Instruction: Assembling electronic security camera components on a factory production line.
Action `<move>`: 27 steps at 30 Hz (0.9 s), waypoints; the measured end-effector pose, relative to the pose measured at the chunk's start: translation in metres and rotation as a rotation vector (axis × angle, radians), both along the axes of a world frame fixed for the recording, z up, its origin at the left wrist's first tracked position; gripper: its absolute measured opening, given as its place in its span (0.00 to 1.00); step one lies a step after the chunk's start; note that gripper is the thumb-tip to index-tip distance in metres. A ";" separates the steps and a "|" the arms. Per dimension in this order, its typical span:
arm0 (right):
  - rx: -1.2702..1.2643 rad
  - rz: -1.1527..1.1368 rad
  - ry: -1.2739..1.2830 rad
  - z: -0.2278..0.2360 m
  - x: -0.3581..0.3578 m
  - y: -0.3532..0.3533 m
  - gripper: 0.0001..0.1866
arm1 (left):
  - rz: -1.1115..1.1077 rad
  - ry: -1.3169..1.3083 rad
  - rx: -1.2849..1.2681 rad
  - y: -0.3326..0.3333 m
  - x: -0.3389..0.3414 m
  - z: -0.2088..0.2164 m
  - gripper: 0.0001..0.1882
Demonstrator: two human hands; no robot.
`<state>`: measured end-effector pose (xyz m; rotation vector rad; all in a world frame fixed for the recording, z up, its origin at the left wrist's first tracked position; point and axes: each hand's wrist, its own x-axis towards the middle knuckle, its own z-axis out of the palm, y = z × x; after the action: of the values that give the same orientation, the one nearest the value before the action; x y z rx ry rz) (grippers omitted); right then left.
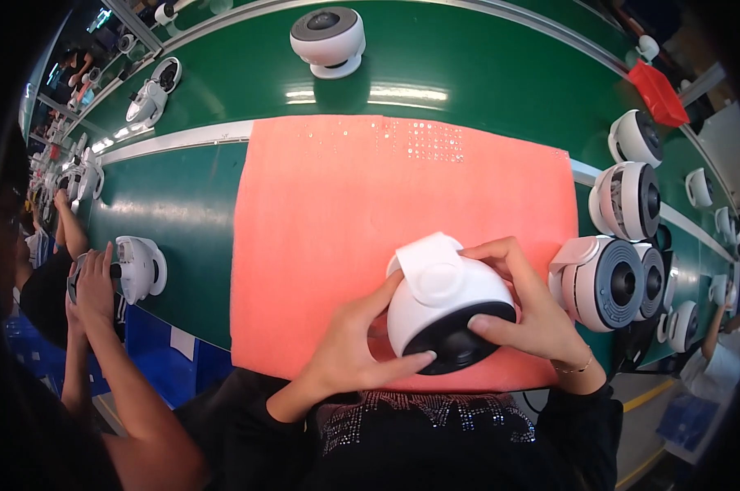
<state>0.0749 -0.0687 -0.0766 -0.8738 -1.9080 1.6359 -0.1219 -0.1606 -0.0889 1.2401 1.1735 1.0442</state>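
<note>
Left hand [345, 352] and right hand [529, 315] clamp a white dome camera housing [443, 303] from opposite sides, dark lens face toward the worker, steadying it above the pink mat [321, 229]. Finished units [603, 282] queue rightward on the green surface [182, 204].

One white dome camera [443, 303] is held in two hands; one pink mat [345, 213] and one red bin [659, 92] are seen.
</note>
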 end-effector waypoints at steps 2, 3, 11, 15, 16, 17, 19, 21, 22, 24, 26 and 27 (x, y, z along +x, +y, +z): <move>0.092 -0.018 -0.003 0.009 -0.007 0.001 0.34 | 0.027 0.113 0.086 -0.001 0.002 0.011 0.42; 0.175 -0.039 -0.010 0.014 -0.011 0.001 0.35 | 0.052 0.221 0.164 -0.001 0.003 0.015 0.42; 0.195 -0.115 0.040 0.026 -0.005 0.034 0.34 | 0.162 0.131 0.138 0.028 0.018 0.031 0.42; -0.082 0.001 0.403 0.038 -0.009 0.050 0.44 | 0.307 -0.099 0.213 0.038 -0.003 0.039 0.35; -0.080 0.009 0.388 0.048 -0.006 0.046 0.46 | 0.486 -0.285 0.299 0.034 0.006 0.039 0.37; -0.111 0.172 0.512 0.057 -0.009 0.044 0.47 | 0.579 -0.359 0.417 0.032 0.006 0.035 0.38; 0.272 0.051 0.491 0.064 -0.010 0.045 0.49 | 0.683 -0.466 0.423 0.039 0.017 0.038 0.35; 0.193 0.044 0.526 0.079 0.013 0.053 0.50 | 0.609 -0.565 0.460 0.060 0.053 0.054 0.34; 0.142 0.027 0.591 0.079 0.023 0.058 0.51 | 0.791 -0.594 0.447 0.074 0.084 0.065 0.34; 0.147 -0.045 0.616 0.084 0.048 0.067 0.50 | 0.785 -0.623 0.457 0.101 0.117 0.073 0.35; 0.146 -0.108 0.639 0.087 0.071 0.076 0.49 | 0.791 -0.654 0.463 0.122 0.140 0.074 0.35; 0.142 -0.142 0.649 0.086 0.081 0.080 0.48 | 0.782 -0.648 0.469 0.129 0.149 0.072 0.35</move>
<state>0.1559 0.0109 0.0091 -0.3431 -1.4451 1.4435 0.0266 -0.0316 -0.0164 0.6387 0.9108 2.2035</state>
